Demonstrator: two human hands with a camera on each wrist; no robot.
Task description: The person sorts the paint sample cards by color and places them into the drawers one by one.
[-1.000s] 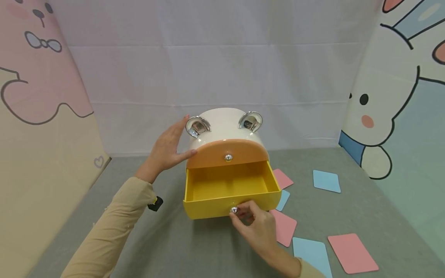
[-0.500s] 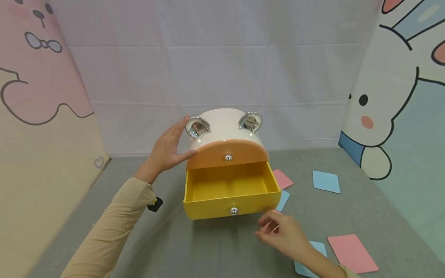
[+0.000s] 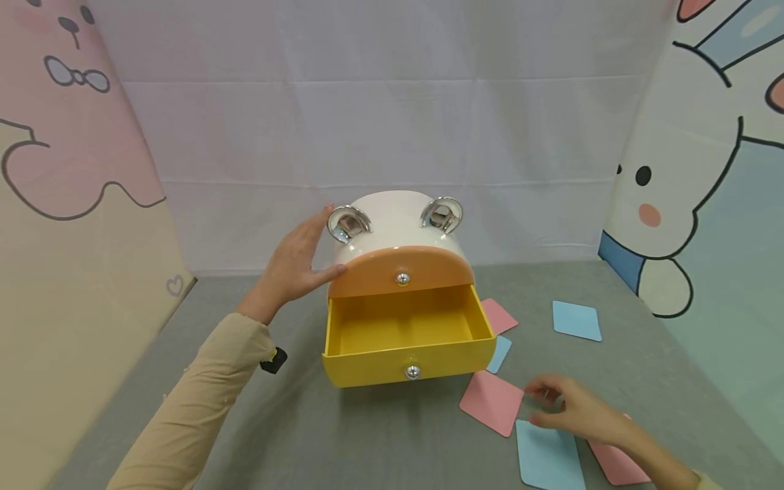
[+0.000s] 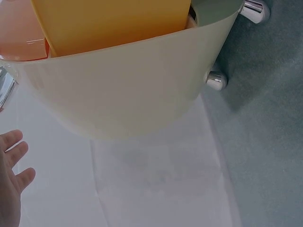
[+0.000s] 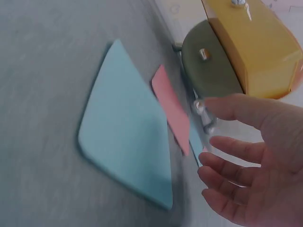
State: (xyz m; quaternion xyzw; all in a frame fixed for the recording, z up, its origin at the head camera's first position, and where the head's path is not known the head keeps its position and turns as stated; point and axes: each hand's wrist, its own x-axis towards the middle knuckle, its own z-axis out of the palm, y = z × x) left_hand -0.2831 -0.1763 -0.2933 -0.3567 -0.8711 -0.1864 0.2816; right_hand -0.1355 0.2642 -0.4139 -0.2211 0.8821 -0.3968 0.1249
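Observation:
A small drawer cabinet with a white rounded top (image 3: 392, 218) and two silver ears stands on the grey table. Its orange upper drawer (image 3: 367, 272) is closed, while the yellow middle drawer (image 3: 367, 367) is pulled out with nothing in it. A green lower drawer (image 5: 208, 71), closed, shows in the right wrist view. My left hand (image 3: 294, 262) rests against the cabinet's left side, fingers extended and thumb by the orange front. Holding nothing, my right hand (image 3: 578, 408) hovers above a blue card (image 3: 548, 456), near a pink card (image 3: 493, 403), with its fingers loosely bent.
Another pink card (image 3: 615, 466) lies partly under the right forearm. A blue card (image 3: 576, 320) lies farther back at right. Beside the cabinet are a pink card (image 3: 499, 316) and a blue card (image 3: 500, 354), both partly hidden. A white cloth wall (image 3: 380, 129) closes the back.
My right hand has let go of the yellow drawer's knob and moved right, over the cards. The drawer stays pulled out, and my left hand has not moved.

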